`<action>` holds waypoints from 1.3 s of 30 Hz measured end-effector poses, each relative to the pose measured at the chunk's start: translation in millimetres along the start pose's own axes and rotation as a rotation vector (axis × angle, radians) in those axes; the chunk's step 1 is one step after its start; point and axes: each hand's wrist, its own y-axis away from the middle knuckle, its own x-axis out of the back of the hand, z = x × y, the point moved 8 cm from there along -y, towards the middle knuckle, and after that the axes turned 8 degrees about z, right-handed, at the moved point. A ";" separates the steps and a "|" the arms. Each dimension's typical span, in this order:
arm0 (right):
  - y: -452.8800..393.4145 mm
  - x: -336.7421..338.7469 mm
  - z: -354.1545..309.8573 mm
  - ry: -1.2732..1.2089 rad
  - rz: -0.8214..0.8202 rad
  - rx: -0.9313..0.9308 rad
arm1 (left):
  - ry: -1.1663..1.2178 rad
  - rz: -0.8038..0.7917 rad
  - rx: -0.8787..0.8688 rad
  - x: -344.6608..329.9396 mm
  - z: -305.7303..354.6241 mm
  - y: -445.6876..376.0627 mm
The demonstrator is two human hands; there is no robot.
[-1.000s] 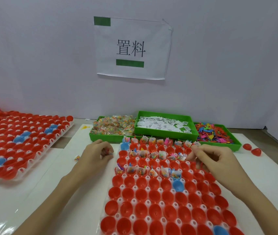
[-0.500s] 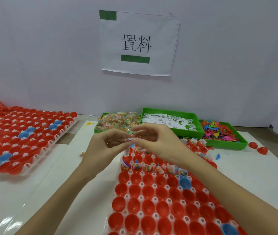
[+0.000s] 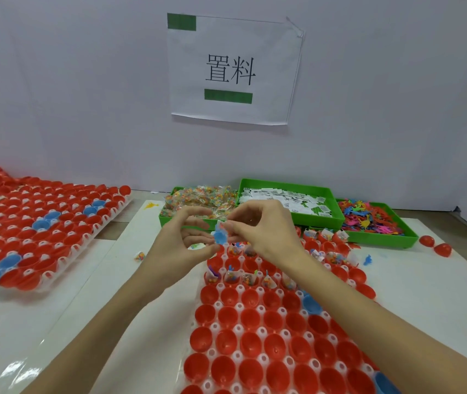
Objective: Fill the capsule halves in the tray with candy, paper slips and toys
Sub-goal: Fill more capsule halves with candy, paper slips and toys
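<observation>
Head view. Capsule tray (image 3: 260, 332): white grid of cups holding red capsule halves (image 3: 228, 341), a few blue ones (image 3: 310, 304) among them; lower centre to lower right of frame, running off the bottom edge. The farther rows hold candy packets, slips and small toys; the nearer rows show bare red bowls.

Left hand (image 3: 182, 248) and right hand (image 3: 263, 231): raised together at mid-frame above the tray's far end. The right hand's thumb and forefinger pinch a small blue toy (image 3: 220, 236) with a bit of white against it; the left hand's fingers are curled, its thumb tip just beside the toy, and whether it touches cannot be told.

Upper centre, behind the hands: three green bins in a row, holding candy packets (image 3: 198, 196), paper slips (image 3: 286, 199), coloured toys (image 3: 368, 220).

Left of frame: a second tray (image 3: 41, 223) of red and blue halves. Bare white tabletop (image 3: 64, 317) lies between the two trays, and to the right of the capsule tray. Two loose red halves (image 3: 434, 245) lie at right.
</observation>
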 end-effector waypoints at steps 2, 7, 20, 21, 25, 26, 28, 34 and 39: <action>-0.7 1.6 7.7 -0.005 -0.020 -0.058 | 0.017 -0.006 0.036 5.1 -4.6 -1.4; 2.7 -4.9 22.4 -0.010 -0.088 -0.152 | -0.008 -0.022 0.026 -2.3 -8.5 3.1; 0.2 -27.5 19.4 0.263 -0.199 -0.118 | -0.225 -0.084 -0.121 -2.5 -8.9 2.2; 0.1 -29.2 20.3 0.260 -0.218 -0.136 | -0.235 -0.087 -0.128 -2.1 -8.5 2.1; -1.4 -29.1 20.5 0.250 -0.234 -0.138 | -0.263 -0.120 -0.149 -2.2 -4.8 2.8; -1.3 -28.8 19.7 0.254 -0.238 -0.133 | -0.266 -0.134 -0.164 -2.5 -3.1 3.2; -1.0 -27.2 18.0 0.250 -0.237 -0.123 | -0.258 -0.151 -0.196 -3.2 0.4 4.8; 4.4 -25.6 15.9 0.263 -0.268 -0.087 | -0.386 -0.107 -0.321 -7.5 8.0 10.1; 6.9 -29.1 12.6 0.323 -0.247 -0.043 | -0.406 -0.092 -0.226 -0.4 -1.6 5.5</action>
